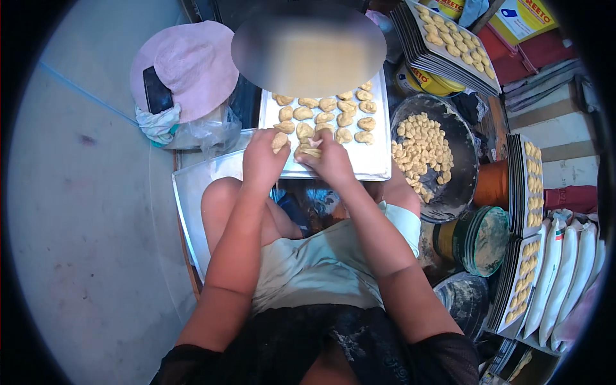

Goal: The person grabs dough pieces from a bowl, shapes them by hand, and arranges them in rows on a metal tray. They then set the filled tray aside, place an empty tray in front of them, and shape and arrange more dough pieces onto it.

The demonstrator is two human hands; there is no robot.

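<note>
A pale metal tray (pixel 377 163) lies across my knees, bearing rows of twisted tan dough pieces (pixel 308 102). Near its front left corner, my left hand (pixel 262 159) curls its fingers around a lump of dough (pixel 280 142). Close by on the right, my right hand (pixel 332 159) has thumb and fingers closed on another dough piece (pixel 309 152) at the tray's front. The fingertips of both hands partly cover the dough. A blurred patch hides the far end of the tray.
Right of the tray sits a dark basin (pixel 467 138) of small dough lumps. Stacked trays (pixel 417 54) of shaped dough stand far right, with more stacks (pixel 516 186) along the right side. A green bucket (pixel 489 240) is nearer. At left, a pink hat (pixel 199 61) rests above a plastic bag (pixel 208 136).
</note>
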